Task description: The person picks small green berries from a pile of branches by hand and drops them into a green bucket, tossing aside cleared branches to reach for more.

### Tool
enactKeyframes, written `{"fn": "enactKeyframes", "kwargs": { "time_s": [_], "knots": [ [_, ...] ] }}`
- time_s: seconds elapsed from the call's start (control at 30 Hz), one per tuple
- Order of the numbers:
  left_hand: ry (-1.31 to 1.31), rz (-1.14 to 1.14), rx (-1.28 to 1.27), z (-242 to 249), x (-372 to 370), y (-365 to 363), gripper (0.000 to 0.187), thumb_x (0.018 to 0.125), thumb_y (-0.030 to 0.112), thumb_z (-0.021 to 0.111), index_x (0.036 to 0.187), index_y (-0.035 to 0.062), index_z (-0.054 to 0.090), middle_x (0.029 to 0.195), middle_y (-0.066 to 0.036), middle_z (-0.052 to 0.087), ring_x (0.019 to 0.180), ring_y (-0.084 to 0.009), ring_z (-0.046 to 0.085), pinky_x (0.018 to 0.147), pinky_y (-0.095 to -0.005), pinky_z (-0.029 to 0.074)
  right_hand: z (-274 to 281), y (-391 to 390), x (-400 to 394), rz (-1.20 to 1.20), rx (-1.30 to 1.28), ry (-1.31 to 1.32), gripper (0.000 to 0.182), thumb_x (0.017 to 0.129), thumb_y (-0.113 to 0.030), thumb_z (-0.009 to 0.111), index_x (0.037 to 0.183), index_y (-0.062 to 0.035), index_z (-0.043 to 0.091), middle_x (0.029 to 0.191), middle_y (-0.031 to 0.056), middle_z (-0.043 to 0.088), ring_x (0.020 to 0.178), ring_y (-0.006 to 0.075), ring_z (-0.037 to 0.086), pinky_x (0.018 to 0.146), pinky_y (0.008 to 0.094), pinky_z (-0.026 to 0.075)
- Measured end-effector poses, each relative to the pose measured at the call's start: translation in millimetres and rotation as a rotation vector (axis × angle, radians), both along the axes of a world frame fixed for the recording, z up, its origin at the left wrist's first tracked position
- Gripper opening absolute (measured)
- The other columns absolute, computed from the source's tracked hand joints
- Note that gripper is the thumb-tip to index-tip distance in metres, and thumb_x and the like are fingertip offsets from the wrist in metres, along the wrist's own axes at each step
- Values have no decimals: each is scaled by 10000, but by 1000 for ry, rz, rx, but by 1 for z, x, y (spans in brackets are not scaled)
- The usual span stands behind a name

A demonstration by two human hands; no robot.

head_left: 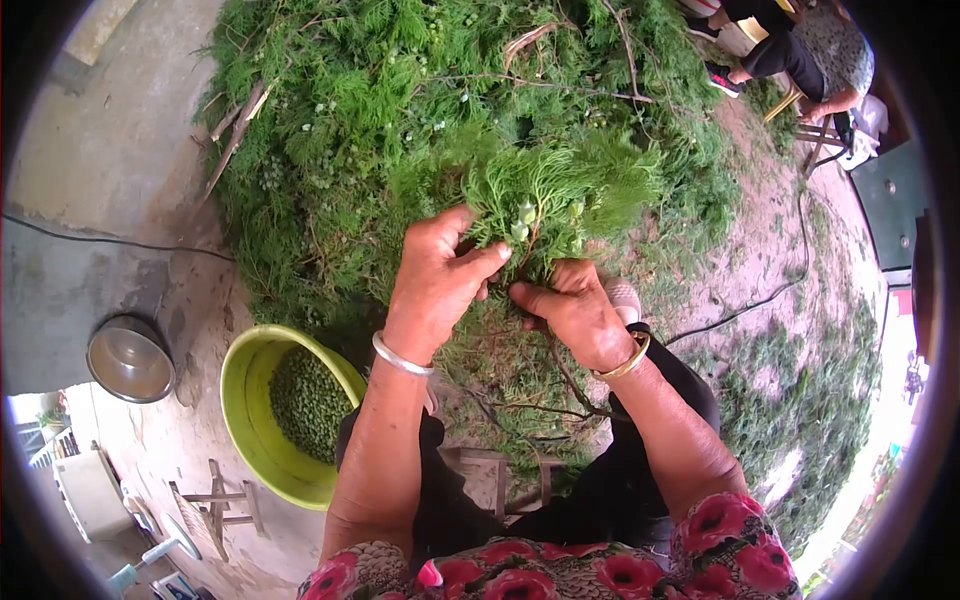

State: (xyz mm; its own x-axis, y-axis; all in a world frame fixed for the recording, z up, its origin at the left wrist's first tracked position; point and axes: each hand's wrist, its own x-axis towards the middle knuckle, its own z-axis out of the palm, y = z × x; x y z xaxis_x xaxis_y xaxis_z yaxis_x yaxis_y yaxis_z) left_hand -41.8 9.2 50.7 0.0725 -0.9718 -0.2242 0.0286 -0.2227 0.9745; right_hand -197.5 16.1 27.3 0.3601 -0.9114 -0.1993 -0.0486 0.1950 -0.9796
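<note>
My right hand (578, 312) is closed around the lower stem of a leafy green arborvitae branch (600, 190), its thumb pointing left. My left hand (440, 280) is at the left side of the same branch, fingers curled in and thumb pressed against the sprigs. Just beyond that thumb tip, pale green cones (522, 222) show among the leaves. Foliage hides the ends of the left fingers. To the left of my left forearm stands a yellow-green bucket (238, 420), partly filled with small green cones (305, 405).
A large heap of cut branches (340, 130) spreads ahead. A metal bowl (131, 358) and a small wooden stool (215, 510) are at left. Loose greenery (800, 400) covers ground at right, where a black cable (740, 312) runs. Another person (800, 60) sits at upper right.
</note>
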Motion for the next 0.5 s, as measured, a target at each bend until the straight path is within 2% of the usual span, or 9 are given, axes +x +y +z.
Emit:
{"fn": "enactKeyframes", "kwargs": {
  "time_s": [0.07,0.13,0.2,0.23,0.33,0.37,0.4,0.43,0.5],
  "knots": [
    [-43,-155,-14,0,5,-1,140,775,21,658,755,13,520,626,-2,525,456,-52,466,374,-195,331,-6,1,-1,8,24,5,177,786,-36,629,624,6,573,526,-13,479,474,52,458,415,235,365],
    [-88,-149,-50,-5,6,0,166,782,39,659,736,22,500,624,0,521,458,-51,468,376,-199,338,-6,2,-2,15,45,11,164,782,-33,627,629,4,578,524,-13,475,480,52,454,422,240,356],
    [-134,-145,-86,-6,6,0,196,790,57,660,716,31,481,622,3,517,460,-51,470,379,-203,346,-3,4,-2,-93,158,-78,140,787,-29,617,651,-9,592,537,-24,452,481,49,442,430,241,355],
    [-153,-152,-39,-5,6,0,186,797,70,652,736,8,488,622,-3,514,465,-57,466,402,-222,372,-5,3,-3,-95,158,-78,140,787,-29,617,651,-9,592,537,-24,452,481,49,442,430,241,355],
    [-200,-184,-16,-3,8,1,193,815,99,637,749,-12,494,618,-13,513,465,-68,464,424,-244,398,-14,3,-5,-63,139,-91,147,796,-43,622,655,-11,597,549,-23,419,463,57,433,422,238,361],
    [-229,-205,-42,-2,8,0,204,826,115,630,741,-10,493,614,-16,514,460,-72,468,423,-246,398,-16,3,-4,-24,1,11,170,804,-65,627,648,-5,595,549,-21,403,463,61,436,417,236,373],
    [-228,-205,-42,0,8,0,204,826,115,630,741,-10,493,614,-16,514,460,-72,468,423,-246,398,-17,3,-4,17,-138,113,196,813,-86,633,642,2,592,550,-19,386,463,66,439,412,234,384],
    [-155,-198,-3,2,7,0,203,833,126,622,740,-6,499,614,-17,520,458,-73,472,417,-238,389,-19,3,-5,17,-138,113,196,813,-86,633,642,2,592,550,-19,386,463,66,439,412,234,384],
    [-81,-189,36,4,8,0,204,841,137,615,739,-1,505,613,-18,525,457,-74,475,411,-230,380,-20,0,-10,13,16,-25,221,833,-129,626,675,23,595,564,-4,440,480,77,451,438,238,412]
  ]
}}
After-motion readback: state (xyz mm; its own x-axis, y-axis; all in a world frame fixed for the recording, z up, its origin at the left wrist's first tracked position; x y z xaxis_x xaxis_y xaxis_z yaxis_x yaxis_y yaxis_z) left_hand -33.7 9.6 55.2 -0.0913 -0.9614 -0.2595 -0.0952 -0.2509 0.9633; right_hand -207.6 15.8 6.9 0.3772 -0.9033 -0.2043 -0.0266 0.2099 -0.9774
